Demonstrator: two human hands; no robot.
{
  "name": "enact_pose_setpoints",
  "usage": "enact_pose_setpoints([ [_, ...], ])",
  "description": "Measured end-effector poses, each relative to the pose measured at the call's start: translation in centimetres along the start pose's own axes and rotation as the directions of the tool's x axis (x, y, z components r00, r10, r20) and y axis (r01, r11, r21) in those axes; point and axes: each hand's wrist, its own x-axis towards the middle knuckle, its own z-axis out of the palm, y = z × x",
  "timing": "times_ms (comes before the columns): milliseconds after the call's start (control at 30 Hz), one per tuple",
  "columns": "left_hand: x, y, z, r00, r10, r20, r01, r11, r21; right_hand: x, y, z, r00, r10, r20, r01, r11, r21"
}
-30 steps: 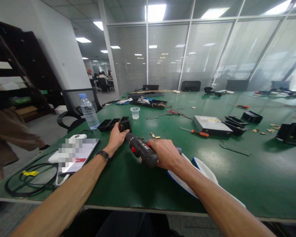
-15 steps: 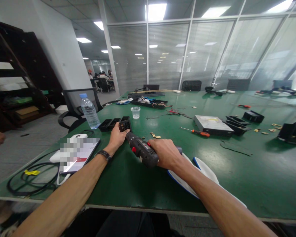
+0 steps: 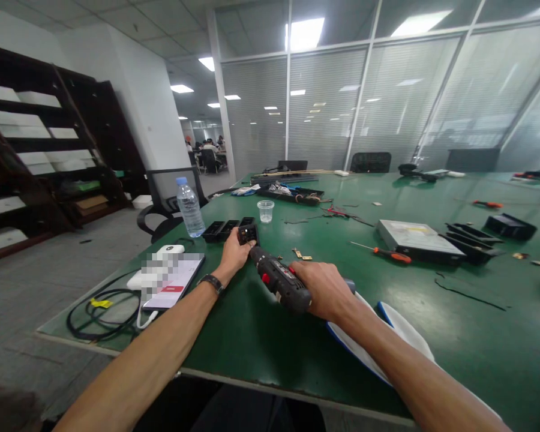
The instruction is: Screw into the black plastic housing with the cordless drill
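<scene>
My right hand (image 3: 321, 288) is wrapped round the grip of a black cordless drill (image 3: 281, 282) with red buttons. The drill's front end points at a small black plastic box (image 3: 248, 233); whether the bit touches it I cannot tell. My left hand (image 3: 234, 255) grips that box by its near side, fingers closed. Just behind it, a row of similar black boxes (image 3: 220, 230) sits on the green table (image 3: 261, 342). A few small brass-coloured metal pieces (image 3: 302, 257) lie to the right of the drill's tip.
Nearby stand a water bottle (image 3: 189, 207) and a clear plastic cup (image 3: 265, 211). At left are a phone (image 3: 177, 282) and a coiled black cable (image 3: 101, 318). To the right lie a screwdriver (image 3: 389, 255), a silver disc drive (image 3: 414, 237) and a white glove-like item with blue trim (image 3: 407, 330).
The view has swung left, so everything sits further right in the picture. Both hands keep their hold on the box and drill. The other person's hand at the far left has left view.
</scene>
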Motion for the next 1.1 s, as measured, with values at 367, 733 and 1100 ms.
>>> enact_pose_setpoints([
  [367,-0.24,0.05,-0.21,1.0,0.008,-0.011,-0.008,1.0,0.008,0.08,-0.05,0.26,1.0,0.003,0.011,-0.003,0.999,0.032],
  [733,0.0,-0.53,-0.09,1.0,0.0,0.007,0.0,1.0,-0.014,0.1,-0.01,0.52,1.0,0.004,-0.001,-0.004,1.0,0.03],
  [1100,-0.07,-0.47,-0.07,1.0,-0.004,-0.005,0.004,1.0,-0.024,0.1,-0.08,0.46,1.0,0.008,0.025,-0.009,1.0,0.01],
])
